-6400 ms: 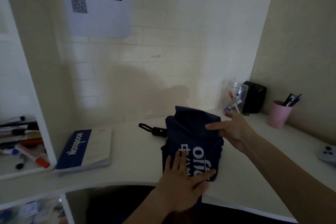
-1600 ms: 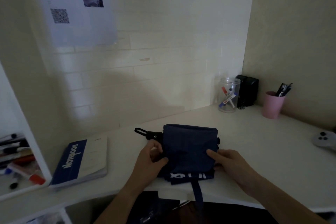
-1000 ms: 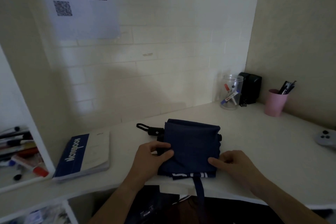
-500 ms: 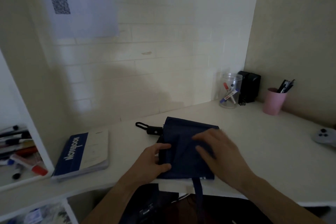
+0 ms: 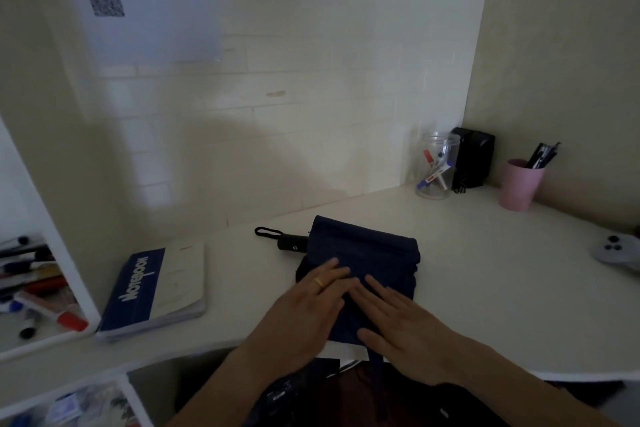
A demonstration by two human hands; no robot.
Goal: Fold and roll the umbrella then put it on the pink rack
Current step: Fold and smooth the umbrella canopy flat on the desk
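The navy umbrella (image 5: 367, 253) lies folded flat on the white desk (image 5: 485, 288) near its front edge. Its black handle (image 5: 291, 241) with a wrist loop sticks out to the left. A strap of the fabric hangs over the desk edge. My left hand (image 5: 308, 308) lies flat on the canopy's near left part, fingers straight, a ring on one finger. My right hand (image 5: 398, 322) presses flat on the near right part, fingers straight and next to the left fingertips. No pink rack is in view.
A blue and white notebook (image 5: 156, 291) lies at the left. A clear jar with markers (image 5: 437, 166), a black box (image 5: 472, 158) and a pink cup of pens (image 5: 519, 184) stand at the back right. A grey controller (image 5: 620, 251) lies at the right edge. A shelf with markers (image 5: 31, 284) is at far left.
Both hands let go of the canopy's edges and moved onto its top. They now press it flat side by side. The printed lettering is no longer visible.
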